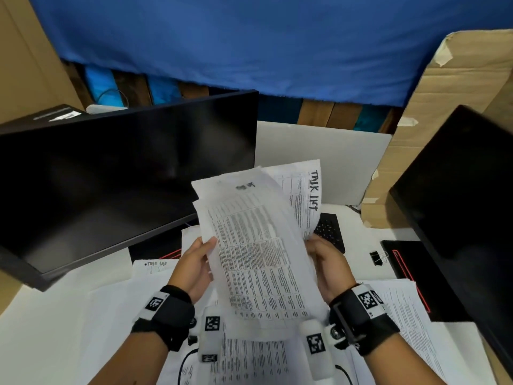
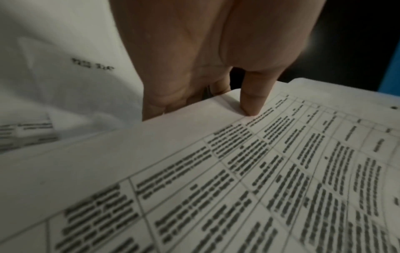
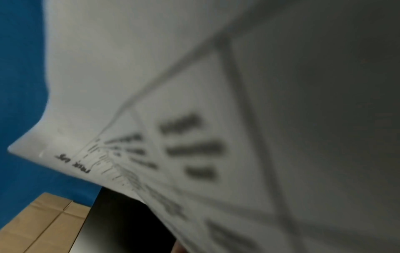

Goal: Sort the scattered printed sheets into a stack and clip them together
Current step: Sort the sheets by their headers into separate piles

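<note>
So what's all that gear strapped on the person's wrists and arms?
Both forearms are bare, no sleeves. Each wrist wears a wide black strap: left wrist strap, right wrist strap. White tags with black square codes sit on them. A white cylinder with another code hangs under each wrist, and thin black cables trail off.

**Black wrist straps with white marker blocks on both bare forearms**

The left hand (image 1: 194,266) and the right hand (image 1: 330,269) are bare, without gloves, and the forearms have no sleeves. Each wrist wears a wide black fabric strap (image 1: 166,315). On each strap there is a white label with a black square code pattern (image 1: 153,302). Below each wrist hangs a white block-shaped unit (image 1: 316,348), which also carries black-and-white code markers. On the right strap a round metal screw (image 1: 335,332) and a black buckle frame are seen. A thin black cable (image 1: 184,362) runs from the left unit.
</note>
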The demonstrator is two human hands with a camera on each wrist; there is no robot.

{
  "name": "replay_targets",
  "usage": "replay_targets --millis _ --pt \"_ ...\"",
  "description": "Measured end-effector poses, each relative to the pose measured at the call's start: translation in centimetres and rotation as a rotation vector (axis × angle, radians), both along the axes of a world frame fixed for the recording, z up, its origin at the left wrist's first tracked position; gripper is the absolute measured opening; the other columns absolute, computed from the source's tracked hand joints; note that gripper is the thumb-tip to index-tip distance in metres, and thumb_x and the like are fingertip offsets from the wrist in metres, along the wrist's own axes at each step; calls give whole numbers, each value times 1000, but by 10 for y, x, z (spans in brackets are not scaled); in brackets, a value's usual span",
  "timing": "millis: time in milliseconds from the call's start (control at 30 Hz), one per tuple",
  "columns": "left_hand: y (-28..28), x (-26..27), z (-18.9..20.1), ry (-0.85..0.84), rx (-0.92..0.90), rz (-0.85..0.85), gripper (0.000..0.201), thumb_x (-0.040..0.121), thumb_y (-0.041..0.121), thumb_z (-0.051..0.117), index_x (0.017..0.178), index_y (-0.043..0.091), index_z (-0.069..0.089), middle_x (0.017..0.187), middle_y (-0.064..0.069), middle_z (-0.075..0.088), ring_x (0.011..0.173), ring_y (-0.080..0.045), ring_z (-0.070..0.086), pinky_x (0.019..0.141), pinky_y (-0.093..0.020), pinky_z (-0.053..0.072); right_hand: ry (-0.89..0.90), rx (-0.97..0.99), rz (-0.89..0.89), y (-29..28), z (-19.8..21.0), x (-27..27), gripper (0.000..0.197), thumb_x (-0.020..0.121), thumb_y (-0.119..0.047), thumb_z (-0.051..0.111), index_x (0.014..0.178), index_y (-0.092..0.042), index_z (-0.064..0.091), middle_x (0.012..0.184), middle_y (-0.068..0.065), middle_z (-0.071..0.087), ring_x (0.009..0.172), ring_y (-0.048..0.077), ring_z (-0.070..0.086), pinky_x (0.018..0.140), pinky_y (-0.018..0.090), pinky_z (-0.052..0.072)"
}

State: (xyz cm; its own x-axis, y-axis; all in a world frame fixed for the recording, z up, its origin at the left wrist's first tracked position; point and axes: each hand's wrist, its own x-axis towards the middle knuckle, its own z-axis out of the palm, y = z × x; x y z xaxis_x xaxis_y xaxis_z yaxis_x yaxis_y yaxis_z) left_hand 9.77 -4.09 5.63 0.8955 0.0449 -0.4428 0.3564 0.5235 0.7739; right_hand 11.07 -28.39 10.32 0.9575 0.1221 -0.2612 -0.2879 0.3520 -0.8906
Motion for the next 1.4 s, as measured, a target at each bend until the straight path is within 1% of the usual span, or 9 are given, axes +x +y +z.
replay_targets --millis 100,300,433,600,900,1067,1133,1233,1400 --pt "5 -1 -8 49 -141 30 74 90 22 65 151 20 23 145 -9 50 125 -29 56 101 -57 44 1 12 71 -2 1 -1 31 62 -3 57 89 -2 71 88 15 72 79 26 65 77 34 49" --pt "4 -4 7 -73 72 89 26 96 9 54 122 10 59 119 -10 70 114 -23 64 101 -39 45 -75 -140 8 -11 0 0 30 84 -6 49 101 -8 74 105 15 72 99 29 63 88 39 48" --pt "5 -2 13 -118 332 247 22 93 9 58 114 17 55 110 -13 72 95 -26 70 83 -40 54 -234 -251 55 -10 12 -5 43 84 -48 58 113 -17 65 109 6 72 100 20 67 86 33 52" --pt "-4 -5 32 -348 480 338 41 93 4 57 128 20 46 114 0 71 104 -10 68 86 -28 52 -391 -424 -26 0 16 -4 32 88 4 59 106 -22 61 98 -10 75 94 8 70 77 19 54" --pt "-12 -20 16 -415 542 245 8 94 5 55 96 13 54 82 7 70 73 4 65 66 -9 50 -314 -518 -186 13 -23 -17 27 90 -14 61 116 -19 54 111 1 69 105 16 65 90 38 53" --pt "-14 -23 2 -397 626 208 12 98 13 51 96 25 52 92 6 65 81 3 63 72 -10 48 -287 -531 -182 16 -28 -21 11 94 -12 56 92 -16 46 80 -6 51 76 7 50 73 26 42" --pt "-15 -23 -5 -366 646 163 12 98 17 50 100 28 51 99 6 66 87 2 64 76 -14 48 -271 -547 -161 20 -29 -22 12 94 -23 56 103 -18 49 93 -4 60 88 7 58 82 33 46" --pt "-17 -26 -15 -320 670 130 12 98 19 51 106 27 49 105 7 67 90 2 65 80 -24 51 -228 -548 -151 20 -40 -21 57 86 -48 53 135 -22 40 129 0 60 121 17 56 103 47 45" --pt "-18 -32 -31 -264 716 104 15 99 17 49 114 17 47 105 8 66 90 6 64 74 -12 48 -163 -614 -145 19 -53 -22 41 96 -30 50 135 -23 40 122 -5 64 114 13 60 102 46 47"
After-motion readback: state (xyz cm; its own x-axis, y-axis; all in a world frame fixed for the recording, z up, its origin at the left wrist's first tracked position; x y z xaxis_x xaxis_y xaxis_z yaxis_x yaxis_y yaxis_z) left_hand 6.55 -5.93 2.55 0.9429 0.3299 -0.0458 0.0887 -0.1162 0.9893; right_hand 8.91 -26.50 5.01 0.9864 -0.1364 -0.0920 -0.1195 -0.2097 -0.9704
